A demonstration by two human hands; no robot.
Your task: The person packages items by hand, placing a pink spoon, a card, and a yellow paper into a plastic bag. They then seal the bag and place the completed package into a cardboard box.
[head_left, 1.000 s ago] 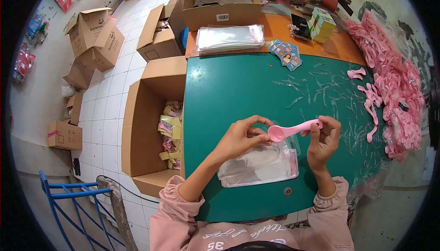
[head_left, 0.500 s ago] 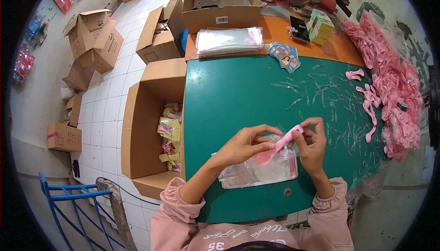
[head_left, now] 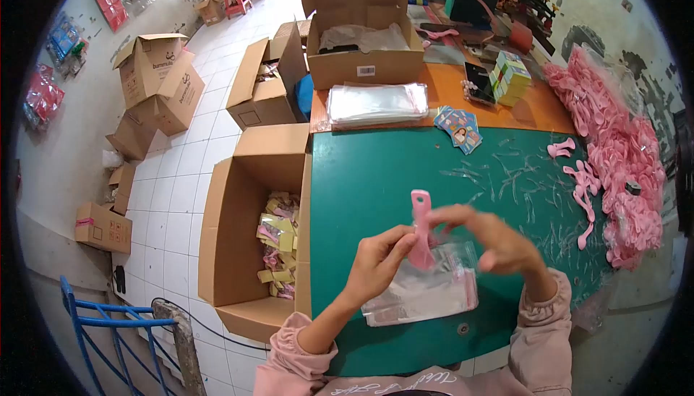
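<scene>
My left hand (head_left: 379, 262) pinches a pink spoon (head_left: 421, 215) between thumb and fingers, its handle with a small hole pointing up. The bowl end reaches down over a stack of clear plastic bags (head_left: 426, 298) on the green table. My right hand (head_left: 499, 244) is blurred just right of the spoon. Its fingers are stretched toward the handle, with the thumb apart from them. Farther right, several loose pink spoons (head_left: 584, 186) lie on the tabletop.
Thin clear plastic strips (head_left: 506, 172) litter the green table (head_left: 369, 172). A big pile of pink spoons (head_left: 625, 172) lines the right edge. Printed cards (head_left: 459, 130) and clear bags (head_left: 377, 103) lie at the back. An open carton (head_left: 224, 230) with packed items stands left.
The spoon has swung from slanted to nearly upright in my left hand. My right hand has let go of its handle end and shifted down and slightly right. The view has tilted up somewhat.
</scene>
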